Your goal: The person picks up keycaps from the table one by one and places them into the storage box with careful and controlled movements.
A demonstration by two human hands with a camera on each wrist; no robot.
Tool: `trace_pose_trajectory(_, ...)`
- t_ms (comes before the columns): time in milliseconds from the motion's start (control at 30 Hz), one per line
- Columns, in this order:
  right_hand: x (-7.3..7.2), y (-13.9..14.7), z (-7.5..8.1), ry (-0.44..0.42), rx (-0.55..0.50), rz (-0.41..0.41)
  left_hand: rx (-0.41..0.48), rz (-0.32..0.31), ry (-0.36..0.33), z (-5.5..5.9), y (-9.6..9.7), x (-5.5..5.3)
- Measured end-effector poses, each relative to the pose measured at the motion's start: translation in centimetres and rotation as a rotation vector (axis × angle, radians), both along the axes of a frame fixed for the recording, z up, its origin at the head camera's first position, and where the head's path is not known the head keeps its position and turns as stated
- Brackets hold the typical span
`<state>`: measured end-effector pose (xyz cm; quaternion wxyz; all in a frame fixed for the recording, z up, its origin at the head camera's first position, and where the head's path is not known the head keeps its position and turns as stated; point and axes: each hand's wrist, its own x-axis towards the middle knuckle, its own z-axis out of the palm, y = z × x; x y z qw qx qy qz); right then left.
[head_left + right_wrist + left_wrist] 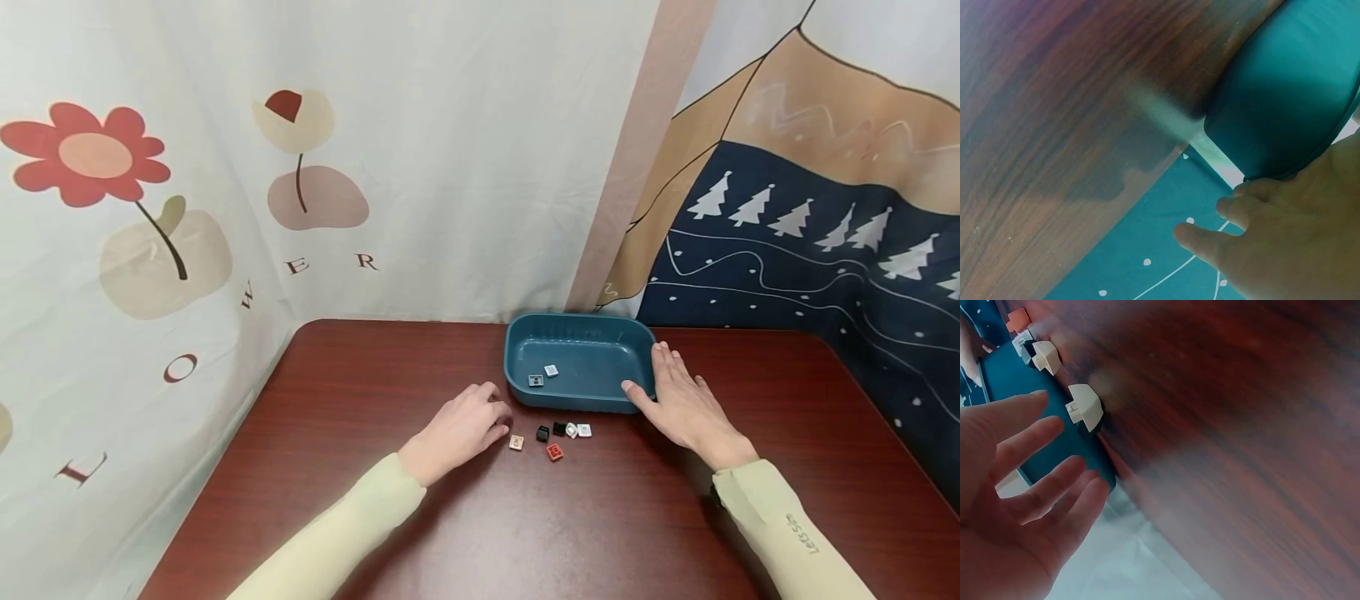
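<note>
Bin (600, 371), rectangular teal plastic, right of frame centre; right hand (686, 408) lies at its right end, fingers straight, likely steadying it. Left hand (459, 427), fingers loosely bent, grasping nothing, beside beige square keycap (516, 443), lower centre.

Both sleeves (341, 533) are pale yellow-green, the right bearing small dark lettering (802, 535).

You have 8 small square plastic keycaps (516, 442) in view. Qty 2 sit in your 1 teal rounded-rectangular plastic tray (581, 402): 1 white pc (551, 371), 1 dark-grey pc (536, 381). Qty 6 lie on your 1 red-brown wood-grain tbl. (630, 517): 1 beige, 1 orange-red pc (554, 452), 2 blk pcs (542, 433), 2 wht pcs (584, 431). Hands: 2 total, incl. 1 L hand (459, 429), 1 R hand (686, 408).
</note>
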<state>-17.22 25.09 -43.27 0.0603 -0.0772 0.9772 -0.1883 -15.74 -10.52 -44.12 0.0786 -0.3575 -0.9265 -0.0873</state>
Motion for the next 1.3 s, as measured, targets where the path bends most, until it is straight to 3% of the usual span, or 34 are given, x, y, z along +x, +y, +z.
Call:
trace_pose_trajectory(333,-0.1,0.0,0.0,-0.004,0.002,-0.002,-0.039,0.007,-0.042,-0.1,0.4,0.0)
trace_pose_trajectory(900,-0.2,0.0,-0.1,-0.002,0.005,-0.005,0.037,-0.007,-0.019,-0.2,-0.5,0.2)
trace_pose_trajectory(1100,-0.1,0.0,-0.1,0.0,0.004,-0.004,0.068,0.01,0.03,0.5,-0.7,0.5)
trace_pose_trajectory(1300,-0.1,0.0,-0.1,-0.002,0.002,-0.005,0.115,-0.024,0.15,1.5,-0.5,0.6)
